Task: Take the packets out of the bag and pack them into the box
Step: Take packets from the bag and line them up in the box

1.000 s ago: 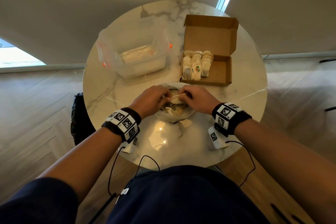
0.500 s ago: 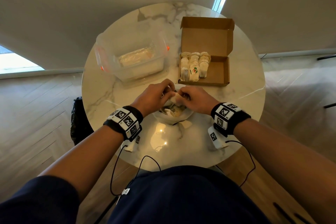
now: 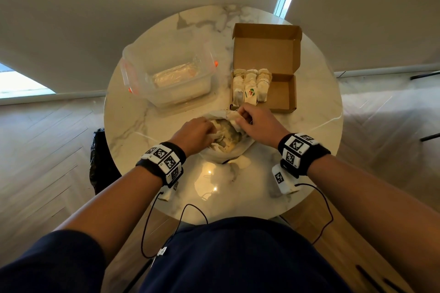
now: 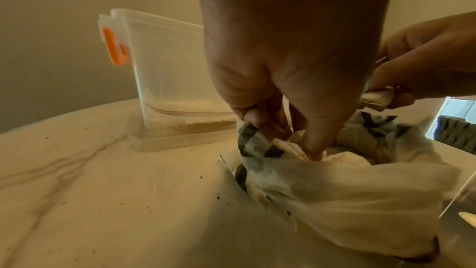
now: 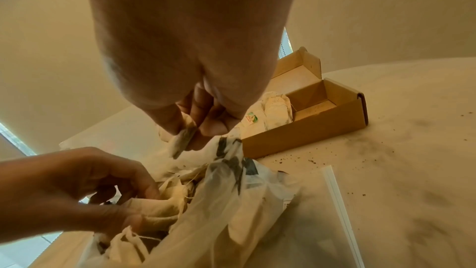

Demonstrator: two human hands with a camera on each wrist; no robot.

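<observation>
A thin white plastic bag (image 3: 229,153) full of tea-bag packets lies open on the round marble table (image 3: 309,126), just in front of me. My left hand (image 3: 212,132) is at the bag's left rim; its fingers (image 4: 260,123) curl over the printed edge of the bag (image 4: 347,201). My right hand (image 3: 240,118) pinches one packet (image 5: 180,144) just above the bag's far edge, close to the open cardboard box (image 3: 283,93). Three rows of packets (image 3: 250,83) fill the box's left part; its right part is bare.
A clear plastic container (image 3: 166,74) with orange clips stands at the back left, beside the box. Dark crumbs dot the table near the box's front wall (image 5: 309,129). A black bag (image 3: 100,154) sits on the floor at the table's left.
My right hand has come up out of the bag with a packet and moved toward the box's near edge. My left hand has stayed at the bag's rim.
</observation>
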